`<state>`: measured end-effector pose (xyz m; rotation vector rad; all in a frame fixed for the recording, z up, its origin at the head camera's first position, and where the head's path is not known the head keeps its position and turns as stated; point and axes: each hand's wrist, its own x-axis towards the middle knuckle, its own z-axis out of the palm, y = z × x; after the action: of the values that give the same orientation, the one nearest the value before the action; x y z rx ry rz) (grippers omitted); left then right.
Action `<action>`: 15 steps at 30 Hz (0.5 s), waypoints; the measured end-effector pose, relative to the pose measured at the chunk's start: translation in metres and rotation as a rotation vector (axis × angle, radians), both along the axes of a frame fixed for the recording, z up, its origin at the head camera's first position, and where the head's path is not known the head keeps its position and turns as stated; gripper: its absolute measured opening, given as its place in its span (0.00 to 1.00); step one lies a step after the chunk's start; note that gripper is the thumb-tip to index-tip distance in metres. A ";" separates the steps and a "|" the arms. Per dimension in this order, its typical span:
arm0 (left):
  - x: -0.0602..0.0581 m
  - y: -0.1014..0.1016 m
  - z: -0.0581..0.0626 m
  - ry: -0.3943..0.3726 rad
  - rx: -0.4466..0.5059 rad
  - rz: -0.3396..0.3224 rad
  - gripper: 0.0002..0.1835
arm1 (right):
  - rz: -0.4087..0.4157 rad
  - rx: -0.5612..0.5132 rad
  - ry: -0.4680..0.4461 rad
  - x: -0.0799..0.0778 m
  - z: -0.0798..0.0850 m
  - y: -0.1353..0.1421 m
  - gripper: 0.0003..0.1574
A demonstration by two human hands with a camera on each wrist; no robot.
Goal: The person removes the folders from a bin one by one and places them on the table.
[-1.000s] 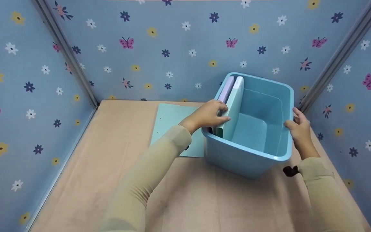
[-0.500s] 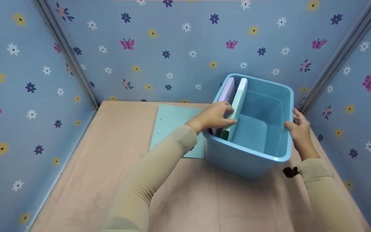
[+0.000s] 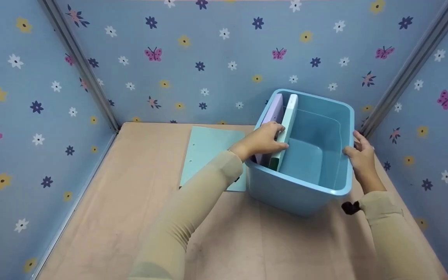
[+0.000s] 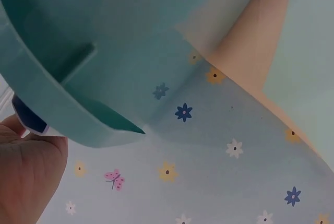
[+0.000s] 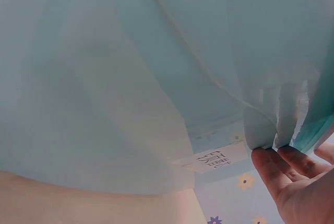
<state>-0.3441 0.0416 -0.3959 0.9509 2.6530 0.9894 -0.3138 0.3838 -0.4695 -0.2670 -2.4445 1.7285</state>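
Observation:
A light blue plastic bin [image 3: 286, 198] stands on the right part of the table in the head view. In it, along its left side, a mint-green binder [image 3: 291, 111] and a lilac binder [image 3: 273, 111] stand on edge, slightly apart. My left hand [image 3: 263, 140] grips the mint binder's upper edge, thumb on its right face. The left wrist view catches only part of that hand [image 4: 31, 174] behind the bin's rim [image 4: 78, 119]. My right hand [image 3: 362, 161] holds the bin's right rim; in the right wrist view its fingertips [image 5: 266, 156] touch the bin's outer wall [image 5: 104, 104].
A flat mint-green folder [image 3: 208, 151] with small holes lies on the table [image 3: 138, 175], left of the bin and partly under my left arm. Flowered blue panels [image 3: 224, 54] enclose the back and both sides. A handwriting-like mark [image 5: 216, 158] shows at the bin's lower wall.
My left hand and the mint binder have shifted right inside the bin, opening a gap beside the lilac binder. Most of this came in the first half second. My right hand stays on the rim.

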 end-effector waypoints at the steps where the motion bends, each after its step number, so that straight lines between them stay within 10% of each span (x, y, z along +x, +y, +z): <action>1: -0.001 0.001 0.000 -0.012 0.008 0.009 0.36 | -0.001 0.000 0.001 0.000 0.000 0.000 0.54; 15: -0.007 0.015 0.000 -0.125 0.109 0.109 0.42 | -0.003 -0.015 0.004 0.001 0.001 -0.001 0.54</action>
<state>-0.3515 0.0569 -0.3961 0.7444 2.5924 1.1876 -0.3133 0.3823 -0.4688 -0.2677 -2.4284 1.7445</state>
